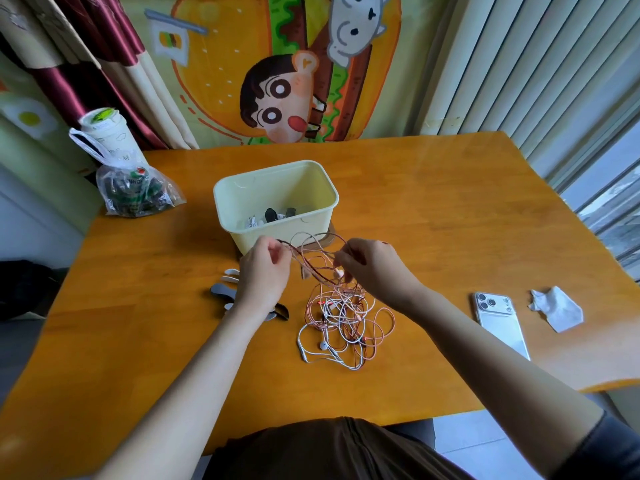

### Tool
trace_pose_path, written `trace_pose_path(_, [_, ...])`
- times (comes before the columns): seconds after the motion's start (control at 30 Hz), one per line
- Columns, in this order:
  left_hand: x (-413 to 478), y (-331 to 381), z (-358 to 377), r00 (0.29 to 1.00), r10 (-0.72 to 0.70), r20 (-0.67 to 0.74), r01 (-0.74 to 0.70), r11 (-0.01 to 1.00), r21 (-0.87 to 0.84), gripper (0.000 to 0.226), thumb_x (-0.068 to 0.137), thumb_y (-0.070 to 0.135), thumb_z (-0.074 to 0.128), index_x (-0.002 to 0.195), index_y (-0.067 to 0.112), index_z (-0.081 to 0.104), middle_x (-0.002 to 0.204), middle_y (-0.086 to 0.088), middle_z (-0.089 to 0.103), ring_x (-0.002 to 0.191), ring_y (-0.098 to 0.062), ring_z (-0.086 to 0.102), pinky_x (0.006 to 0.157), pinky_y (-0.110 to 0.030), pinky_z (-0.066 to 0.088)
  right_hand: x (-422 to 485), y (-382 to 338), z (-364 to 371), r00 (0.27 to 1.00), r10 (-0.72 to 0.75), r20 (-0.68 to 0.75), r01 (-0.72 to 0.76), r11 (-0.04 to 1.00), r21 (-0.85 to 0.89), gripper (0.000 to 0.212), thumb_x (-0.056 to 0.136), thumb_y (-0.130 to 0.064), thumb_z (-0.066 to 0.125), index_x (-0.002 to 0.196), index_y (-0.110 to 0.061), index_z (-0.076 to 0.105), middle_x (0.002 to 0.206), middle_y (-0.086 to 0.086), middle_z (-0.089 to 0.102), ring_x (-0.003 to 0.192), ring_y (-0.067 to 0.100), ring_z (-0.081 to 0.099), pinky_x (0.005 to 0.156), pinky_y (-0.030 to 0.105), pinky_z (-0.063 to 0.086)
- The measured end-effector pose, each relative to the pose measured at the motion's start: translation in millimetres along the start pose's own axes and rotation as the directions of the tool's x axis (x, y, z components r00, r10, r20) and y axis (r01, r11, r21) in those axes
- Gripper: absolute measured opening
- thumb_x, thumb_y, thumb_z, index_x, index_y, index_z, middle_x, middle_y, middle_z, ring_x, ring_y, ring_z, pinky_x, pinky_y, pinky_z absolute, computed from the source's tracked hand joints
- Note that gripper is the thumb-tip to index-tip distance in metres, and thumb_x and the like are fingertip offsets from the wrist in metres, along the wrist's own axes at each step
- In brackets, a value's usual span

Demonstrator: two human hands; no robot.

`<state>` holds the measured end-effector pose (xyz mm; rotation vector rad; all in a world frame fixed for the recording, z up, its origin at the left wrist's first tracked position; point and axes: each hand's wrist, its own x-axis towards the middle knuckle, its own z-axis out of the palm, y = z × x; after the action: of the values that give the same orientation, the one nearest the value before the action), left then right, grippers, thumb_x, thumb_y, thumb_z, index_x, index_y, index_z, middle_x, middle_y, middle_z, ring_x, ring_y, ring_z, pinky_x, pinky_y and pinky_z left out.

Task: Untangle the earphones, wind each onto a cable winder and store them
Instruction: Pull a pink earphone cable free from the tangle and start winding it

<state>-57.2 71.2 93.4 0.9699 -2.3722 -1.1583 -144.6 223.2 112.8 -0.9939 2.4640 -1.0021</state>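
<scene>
The left hand (265, 268) and right hand (374, 268) each pinched strands of the tangled earphones (343, 323), lifting loops just before the cream storage box (277, 232). The rest lay mid-table (433, 220), toward its near edge. Cable winders (225, 289) lay beside the left wrist. The print on the plastic bag (138, 192) was too blurred to read.

Both hands up: left hand (265, 271) and right hand (372, 268) pinch cords of the tangled earphones (341, 318) before the cream box (277, 202).
</scene>
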Motion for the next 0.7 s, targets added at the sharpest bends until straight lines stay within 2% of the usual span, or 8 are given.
trace_pose_path(0.03, [0, 3, -1, 0.991, -0.107, 0.084, 0.123, 0.967, -0.222, 0.015, 0.098, 0.013, 0.048, 0.096, 0.005, 0.060, 0.089, -0.006, 0.065, 0.086, -0.023, 0.062, 0.068, -0.024, 0.051, 0, 1, 1, 1.000, 0.008, 0.014, -0.008, 1.000, 0.003, 0.021, 0.096, -0.022, 0.051, 0.084, -0.011, 0.065, 0.059, -0.013, 0.059, 0.045, -0.002, 0.050, 0.044, 0.012, 0.036])
trace_pose_path(0.1, [-2, 11, -5, 0.944, -0.198, 0.263, 0.322, 0.725, -0.609, 0.020, 0.097, 0.006, 0.046, 0.084, 0.005, 0.061, 0.076, -0.004, 0.069, 0.076, -0.018, 0.066, 0.072, -0.026, 0.055, 0, 2, 3, 0.999, 0.033, 0.033, -0.033, 0.999, 0.000, 0.021, 0.095, -0.022, 0.052, 0.084, -0.010, 0.065, 0.059, -0.011, 0.060, 0.044, 0.001, 0.049, 0.043, 0.013, 0.035])
trace_pose_path(0.2, [-3, 14, -7, 0.945, -0.109, 0.307, 0.308, 0.602, -0.736, 0.020, 0.096, 0.003, 0.047, 0.081, 0.006, 0.060, 0.067, -0.001, 0.063, 0.069, -0.012, 0.062, 0.071, -0.025, 0.054, 2, 3, 5, 0.998, 0.061, 0.035, -0.060, 0.998, -0.005, 0.022, 0.096, -0.022, 0.050, 0.085, -0.010, 0.065, 0.057, -0.010, 0.059, 0.043, 0.002, 0.049, 0.042, 0.013, 0.035])
trace_pose_path(0.3, [0, 10, -6, 0.949, -0.067, 0.309, 0.279, 0.637, -0.719, 0.019, 0.097, 0.005, 0.046, 0.082, 0.009, 0.057, 0.076, -0.004, 0.060, 0.076, -0.015, 0.059, 0.071, -0.025, 0.051, 3, 4, 4, 0.997, 0.076, 0.033, -0.076, 0.997, -0.014, 0.022, 0.097, -0.021, 0.049, 0.083, -0.013, 0.064, 0.056, -0.011, 0.058, 0.041, -0.002, 0.049, 0.043, 0.011, 0.036])
trace_pose_path(0.4, [0, 2, -6, 0.937, -0.058, 0.344, 0.294, 0.661, -0.690, 0.020, 0.097, 0.009, 0.047, 0.078, 0.011, 0.052, 0.060, 0.003, 0.051, 0.063, -0.013, 0.053, 0.064, -0.028, 0.048, 3, 5, 2, 0.997, 0.081, 0.009, -0.081, 0.996, -0.021, 0.023, 0.098, -0.020, 0.047, 0.081, -0.014, 0.062, 0.055, -0.011, 0.056, 0.041, 0.001, 0.048, 0.043, 0.013, 0.036])
trace_pose_path(0.53, [2, -9, -7, 0.961, -0.029, 0.275, 0.129, 0.926, -0.354, 0.009, 0.096, 0.019, 0.054, 0.090, 0.013, 0.057, 0.079, -0.005, 0.061, 0.065, -0.013, 0.060, 0.057, -0.012, 0.048, 3, 7, -1, 0.994, 0.090, -0.065, -0.090, 0.996, 0.007, 0.023, 0.098, -0.019, 0.046, 0.083, -0.011, 0.062, 0.055, -0.011, 0.056, 0.048, 0.005, 0.050, 0.046, 0.016, 0.038])
trace_pose_path(0.6, [3, -16, -6, 0.959, -0.018, 0.284, 0.098, 0.958, -0.271, 0.011, 0.096, 0.019, 0.055, 0.095, 0.009, 0.059, 0.087, -0.009, 0.064, 0.072, -0.013, 0.060, 0.055, -0.007, 0.046, 3, 7, 0, 0.994, 0.087, -0.062, -0.086, 0.996, 0.016, 0.024, 0.098, -0.019, 0.046, 0.085, -0.009, 0.063, 0.056, -0.010, 0.056, 0.047, 0.005, 0.050, 0.046, 0.016, 0.038])
trace_pose_path(0.7, [-1, -18, -3, 0.936, -0.056, 0.349, 0.147, 0.959, -0.241, 0.014, 0.095, 0.019, 0.055, 0.089, 0.008, 0.061, 0.073, -0.004, 0.053, 0.070, -0.013, 0.051, 0.054, -0.009, 0.042, 2, 6, -1, 0.996, 0.080, -0.037, -0.079, 0.997, 0.027, 0.024, 0.098, -0.019, 0.047, 0.085, -0.008, 0.064, 0.057, -0.010, 0.058, 0.042, 0.002, 0.048, 0.042, 0.012, 0.036])
